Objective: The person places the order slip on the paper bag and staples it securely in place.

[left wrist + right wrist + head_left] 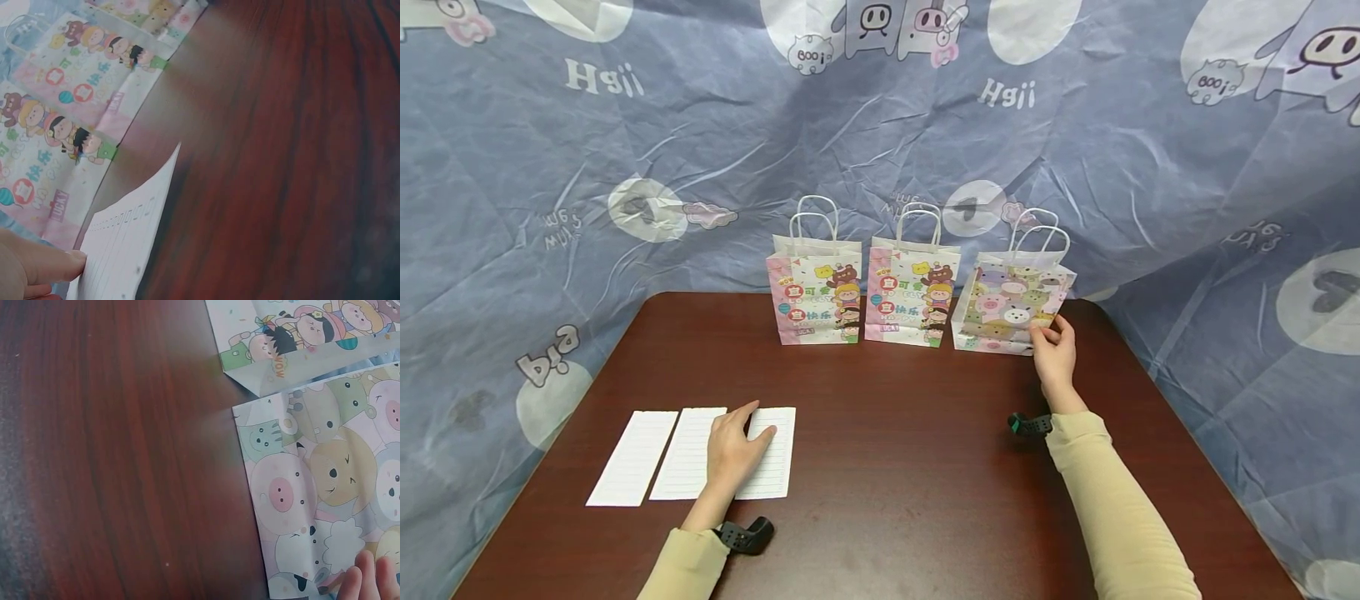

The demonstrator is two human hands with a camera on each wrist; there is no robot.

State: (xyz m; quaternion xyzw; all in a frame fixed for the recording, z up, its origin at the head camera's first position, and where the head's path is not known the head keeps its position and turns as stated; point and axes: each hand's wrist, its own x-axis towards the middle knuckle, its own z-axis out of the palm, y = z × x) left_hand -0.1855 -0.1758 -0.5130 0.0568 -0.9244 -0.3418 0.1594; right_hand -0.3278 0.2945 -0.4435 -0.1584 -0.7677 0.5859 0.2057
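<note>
My left hand (pixel 733 446) lies over the rightmost of several lined paper sheets (pixel 775 467) at the left front of the table. Its thumb and index finger are spread apart, and a fingertip (pixel 74 257) meets the sheet's edge in the left wrist view. One corner of that sheet (pixel 134 219) bends up. With my right hand (pixel 1056 358) I hold the lower right side of a paper bag printed with animal faces (pixel 1011 300). Several of its fingers (pixel 367 578) rest against the bag's printed face (pixel 312 487). That bag stands turned, its top slanting right.
Two matching pink-and-white paper bags, one at the left (pixel 816 296) and one in the middle (pixel 912 292), stand along the table's back. Two more sheets, one (pixel 632 458) beside the other (pixel 685 454), lie left of my left hand. A printed blue cloth (pixel 700 150) hangs behind.
</note>
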